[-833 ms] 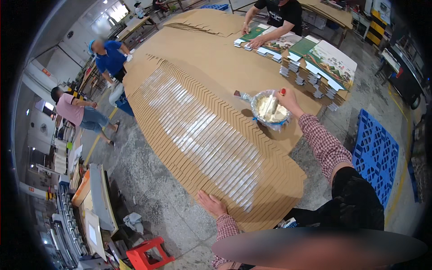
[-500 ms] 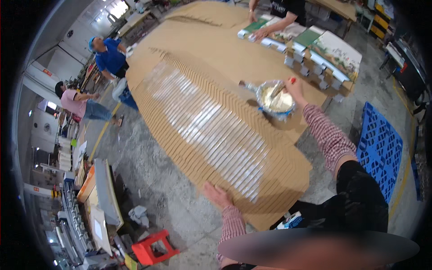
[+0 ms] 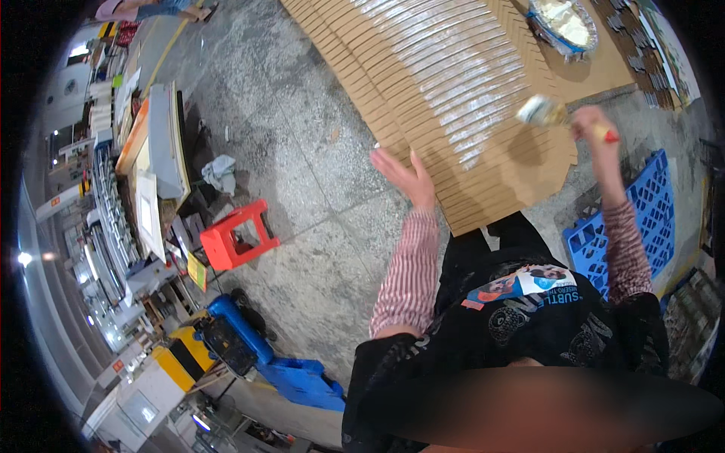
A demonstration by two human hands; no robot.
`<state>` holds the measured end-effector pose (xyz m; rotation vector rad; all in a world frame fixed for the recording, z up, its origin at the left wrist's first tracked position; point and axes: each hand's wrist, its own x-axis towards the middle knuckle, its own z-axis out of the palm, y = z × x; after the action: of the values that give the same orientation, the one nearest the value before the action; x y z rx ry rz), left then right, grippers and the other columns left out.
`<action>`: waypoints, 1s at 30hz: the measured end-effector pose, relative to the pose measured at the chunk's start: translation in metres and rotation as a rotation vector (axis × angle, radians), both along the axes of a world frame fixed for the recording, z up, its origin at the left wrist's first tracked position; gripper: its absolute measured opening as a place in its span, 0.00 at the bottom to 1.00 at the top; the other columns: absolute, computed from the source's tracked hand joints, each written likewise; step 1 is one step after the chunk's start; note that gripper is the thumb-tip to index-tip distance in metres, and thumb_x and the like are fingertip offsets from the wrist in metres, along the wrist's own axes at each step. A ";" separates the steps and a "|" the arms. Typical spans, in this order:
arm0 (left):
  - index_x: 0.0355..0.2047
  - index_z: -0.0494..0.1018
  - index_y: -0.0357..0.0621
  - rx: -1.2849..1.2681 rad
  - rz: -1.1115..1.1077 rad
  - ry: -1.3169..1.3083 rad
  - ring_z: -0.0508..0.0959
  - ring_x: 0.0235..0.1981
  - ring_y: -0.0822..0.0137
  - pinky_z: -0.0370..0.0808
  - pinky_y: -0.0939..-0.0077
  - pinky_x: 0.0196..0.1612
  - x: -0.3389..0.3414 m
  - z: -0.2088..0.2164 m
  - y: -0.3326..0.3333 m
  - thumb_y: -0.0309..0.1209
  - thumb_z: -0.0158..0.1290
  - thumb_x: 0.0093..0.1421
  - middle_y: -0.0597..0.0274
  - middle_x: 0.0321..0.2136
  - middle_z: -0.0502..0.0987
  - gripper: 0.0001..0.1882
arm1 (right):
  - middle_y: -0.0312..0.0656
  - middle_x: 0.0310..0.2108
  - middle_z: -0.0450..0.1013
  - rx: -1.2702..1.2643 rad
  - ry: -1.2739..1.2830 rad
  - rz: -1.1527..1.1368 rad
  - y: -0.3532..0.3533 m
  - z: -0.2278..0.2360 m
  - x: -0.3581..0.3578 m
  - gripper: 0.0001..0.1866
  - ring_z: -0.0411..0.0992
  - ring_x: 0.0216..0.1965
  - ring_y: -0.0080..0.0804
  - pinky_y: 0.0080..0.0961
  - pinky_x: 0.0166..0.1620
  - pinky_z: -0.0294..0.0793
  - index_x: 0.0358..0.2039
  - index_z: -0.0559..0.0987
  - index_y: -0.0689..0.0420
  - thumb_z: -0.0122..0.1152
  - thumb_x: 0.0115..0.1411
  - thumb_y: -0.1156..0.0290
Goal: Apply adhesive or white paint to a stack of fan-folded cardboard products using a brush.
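My right hand (image 3: 595, 124) grips a wide paste brush (image 3: 557, 113) by its handle, which has a red end. Whitish paste coats the bristles, held above the near right part of a fanned stack of brown cardboard sheets (image 3: 393, 83). Along the middle of the stack, the overlapping strips look glossy and wet (image 3: 468, 68). My left hand (image 3: 408, 178) is open with its fingers stretched out, beside the stack's left edge; whether it touches the card I cannot tell. Beyond the brush stands a plastic-lined bowl (image 3: 580, 50) of creamy white paste (image 3: 563, 19).
Stacked printed panels (image 3: 668, 49) lie at the far right. A blue plastic pallet (image 3: 653, 204) is on the floor to my right. Left on the concrete floor stand a red stool (image 3: 240, 234) and leaning boards (image 3: 162, 143). A person's legs (image 3: 177, 9) show at the far left.
The brush has come out of the paste bowl and moved nearer me in my right hand. My left hand has lifted or shifted at the card's edge. The view has tilted down toward my body.
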<state>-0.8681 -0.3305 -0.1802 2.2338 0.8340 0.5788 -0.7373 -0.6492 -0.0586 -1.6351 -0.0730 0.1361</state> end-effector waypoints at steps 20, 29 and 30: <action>0.36 0.70 0.33 -1.306 0.180 0.229 0.73 0.12 0.70 0.70 0.81 0.14 -0.129 -0.010 -0.082 0.51 0.40 0.61 0.57 0.21 0.75 0.28 | 0.39 0.21 0.70 -0.242 -0.559 0.254 0.060 -0.010 -0.100 0.06 0.68 0.24 0.29 0.23 0.27 0.66 0.22 0.76 0.60 0.63 0.50 0.71; 0.36 0.70 0.33 -1.335 0.193 0.158 0.74 0.15 0.70 0.72 0.80 0.13 -0.131 -0.018 -0.081 0.49 0.42 0.61 0.57 0.21 0.75 0.26 | 0.39 0.20 0.69 -0.407 -0.421 0.425 0.036 -0.040 -0.149 0.06 0.68 0.22 0.28 0.22 0.26 0.66 0.22 0.77 0.60 0.63 0.51 0.71; 0.36 0.70 0.32 -1.347 0.187 0.152 0.75 0.16 0.69 0.73 0.79 0.13 -0.132 -0.018 -0.081 0.48 0.44 0.61 0.56 0.22 0.76 0.25 | 0.39 0.20 0.69 -0.410 -0.423 0.430 0.034 -0.037 -0.146 0.06 0.68 0.22 0.28 0.22 0.26 0.66 0.22 0.77 0.60 0.63 0.51 0.71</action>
<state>-1.0006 -0.4110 -0.1980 0.9653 1.0566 -0.1270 -0.8830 -0.6148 -0.0955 -2.0163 -0.7654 0.1371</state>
